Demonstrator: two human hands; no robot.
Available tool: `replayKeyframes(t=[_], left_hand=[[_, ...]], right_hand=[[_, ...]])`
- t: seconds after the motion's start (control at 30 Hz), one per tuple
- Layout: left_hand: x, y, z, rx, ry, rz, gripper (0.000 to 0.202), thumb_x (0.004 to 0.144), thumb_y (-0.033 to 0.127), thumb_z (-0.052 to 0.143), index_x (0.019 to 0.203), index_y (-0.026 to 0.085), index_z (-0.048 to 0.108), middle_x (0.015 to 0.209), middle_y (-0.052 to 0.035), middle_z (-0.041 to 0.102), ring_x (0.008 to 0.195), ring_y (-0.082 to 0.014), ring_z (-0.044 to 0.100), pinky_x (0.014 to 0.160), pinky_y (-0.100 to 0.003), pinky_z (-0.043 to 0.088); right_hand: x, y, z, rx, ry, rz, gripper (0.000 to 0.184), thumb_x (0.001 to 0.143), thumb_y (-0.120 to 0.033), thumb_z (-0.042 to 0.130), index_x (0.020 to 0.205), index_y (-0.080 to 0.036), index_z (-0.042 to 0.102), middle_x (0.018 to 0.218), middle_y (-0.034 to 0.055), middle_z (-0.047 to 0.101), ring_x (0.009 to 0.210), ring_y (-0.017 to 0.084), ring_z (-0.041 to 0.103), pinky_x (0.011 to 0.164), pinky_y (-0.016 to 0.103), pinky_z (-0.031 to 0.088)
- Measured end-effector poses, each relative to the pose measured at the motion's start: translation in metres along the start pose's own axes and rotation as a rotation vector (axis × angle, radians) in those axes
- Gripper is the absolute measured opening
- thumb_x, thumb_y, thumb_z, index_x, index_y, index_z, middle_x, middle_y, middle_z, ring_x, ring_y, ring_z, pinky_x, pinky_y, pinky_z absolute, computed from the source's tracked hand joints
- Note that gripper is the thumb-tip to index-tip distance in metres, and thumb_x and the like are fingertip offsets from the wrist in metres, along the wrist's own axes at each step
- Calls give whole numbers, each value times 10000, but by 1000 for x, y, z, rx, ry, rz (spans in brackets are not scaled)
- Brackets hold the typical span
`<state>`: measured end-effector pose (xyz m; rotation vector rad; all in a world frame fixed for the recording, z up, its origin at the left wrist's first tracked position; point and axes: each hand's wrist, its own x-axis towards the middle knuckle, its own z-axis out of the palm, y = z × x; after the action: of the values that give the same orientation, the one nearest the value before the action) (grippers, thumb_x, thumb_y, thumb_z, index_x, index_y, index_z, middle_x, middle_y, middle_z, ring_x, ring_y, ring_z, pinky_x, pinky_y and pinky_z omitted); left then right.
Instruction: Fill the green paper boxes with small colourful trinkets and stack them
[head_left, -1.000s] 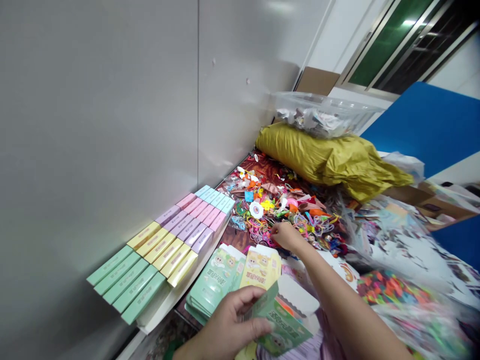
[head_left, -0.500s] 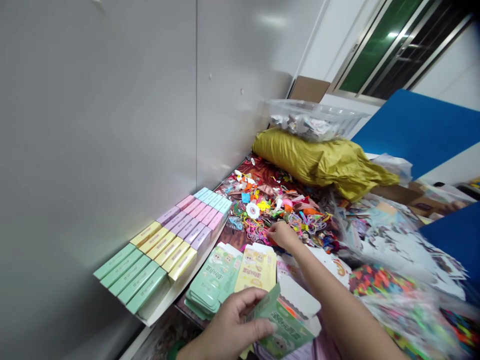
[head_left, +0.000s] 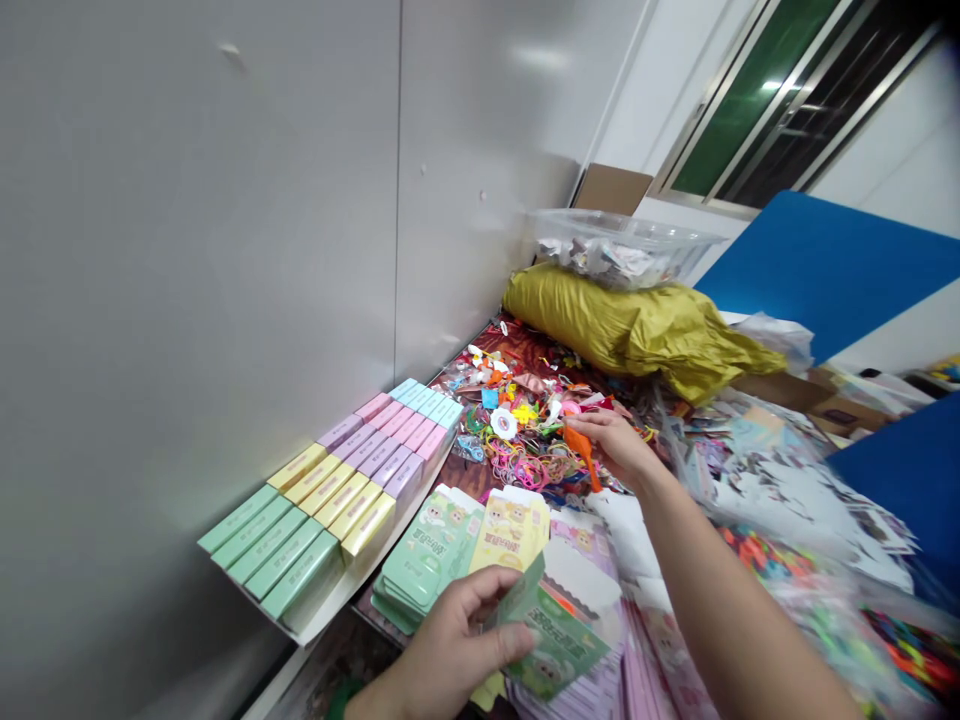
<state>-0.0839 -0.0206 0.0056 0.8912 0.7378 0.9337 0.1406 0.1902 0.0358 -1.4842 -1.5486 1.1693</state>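
Observation:
My left hand (head_left: 469, 635) grips a small green printed carton (head_left: 559, 640) by its left side. The carton's top flap stands up, and something orange shows inside. Over the pile of small trinkets (head_left: 517, 415), my right hand (head_left: 611, 445) pinches a limp orange piece that looks like a deflated balloon (head_left: 581, 455). Beneath the carton lie stacks of flat purple cartons (head_left: 630, 660). Flat green cartons (head_left: 431, 545) and flat yellow cartons (head_left: 512, 530) are stacked just beyond my left hand.
A white tray (head_left: 307, 630) by the grey wall holds rows of filled-out boxes in green, yellow, purple, pink and blue. Farther back lies a yellow sack (head_left: 622, 320) below a clear plastic bin (head_left: 630, 245). Bags of colourful bits (head_left: 810, 610) and paper cutouts (head_left: 787, 490) sit at right.
My right hand has lifted out of the trinket pile and moved right, with the orange balloon now in its fingers. My left hand still holds the green carton.

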Motion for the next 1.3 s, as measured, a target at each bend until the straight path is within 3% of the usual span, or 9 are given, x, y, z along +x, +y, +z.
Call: replayKeyframes(t=[0.2, 0.33, 0.47, 0.57, 0.7, 0.87, 0.97, 1.13, 1.3], left_hand=[[8, -1, -2, -2, 102, 58, 344, 791, 336, 666, 1083, 166, 601, 1076, -83, 664, 972, -211, 607, 858, -341, 464], [14, -2, 4, 40, 137, 65, 317, 794, 325, 660, 1062, 168, 597, 1051, -72, 666, 953, -201, 607, 842, -327, 470], [18, 2, 15, 31, 95, 105, 297, 810, 291, 644, 1071, 161, 588, 1056, -77, 658, 962, -203, 604, 870, -337, 462], [22, 2, 24, 85, 75, 169, 276, 819, 245, 625, 1081, 164, 589, 1074, -72, 648, 989, -209, 587, 894, -337, 448], [27, -4, 37, 172, 64, 207, 252, 817, 217, 610, 1064, 168, 597, 1060, -64, 640, 972, -210, 575, 885, -330, 445], [34, -13, 57, 240, 49, 238, 219, 824, 211, 593, 1039, 174, 597, 1011, -49, 632, 991, -216, 562, 907, -323, 424], [39, -20, 69, 282, 47, 251, 197, 810, 192, 581, 1006, 173, 596, 987, -42, 631, 975, -213, 559, 895, -309, 421], [48, -38, 77, 329, -17, 257, 237, 785, 180, 583, 1021, 174, 581, 992, -43, 620, 978, -218, 545, 896, -307, 419], [51, -43, 76, 329, -68, 210, 220, 799, 194, 590, 1017, 174, 564, 982, -41, 602, 978, -211, 535, 899, -317, 409]], right_hand=[[-42, -42, -4, 414, -84, -14, 321, 579, -352, 798, 807, -155, 687, 662, 4, 611, 482, 74, 481, 409, 185, 368], [-81, -64, 2, 460, 1, -81, 305, 581, -327, 795, 813, -170, 675, 695, 11, 620, 514, 97, 512, 401, 193, 380], [-126, -63, 18, 219, 36, -257, 207, 706, -344, 720, 816, -196, 625, 680, 3, 616, 572, 131, 556, 495, 238, 447], [-155, -58, 24, -184, -54, -390, 126, 833, -302, 587, 772, -204, 638, 759, 35, 632, 674, 155, 579, 605, 278, 468], [-182, -55, 13, -538, -198, -488, 232, 898, -188, 452, 856, -221, 678, 955, 69, 616, 855, 178, 582, 751, 304, 466], [-210, -49, 1, -666, -34, -450, 217, 898, -216, 450, 949, -220, 661, 964, 92, 592, 848, 206, 581, 740, 325, 464], [-219, -42, -2, -702, -102, -377, 134, 869, -271, 537, 917, -213, 648, 963, 85, 607, 880, 225, 578, 758, 333, 447], [-213, -20, -11, -605, -289, -240, 140, 843, -325, 594, 829, -190, 627, 837, 34, 606, 761, 173, 568, 663, 267, 415], [-213, -6, -7, -634, -243, -165, 174, 805, -338, 637, 798, -169, 597, 832, 52, 613, 756, 186, 563, 638, 271, 402]])
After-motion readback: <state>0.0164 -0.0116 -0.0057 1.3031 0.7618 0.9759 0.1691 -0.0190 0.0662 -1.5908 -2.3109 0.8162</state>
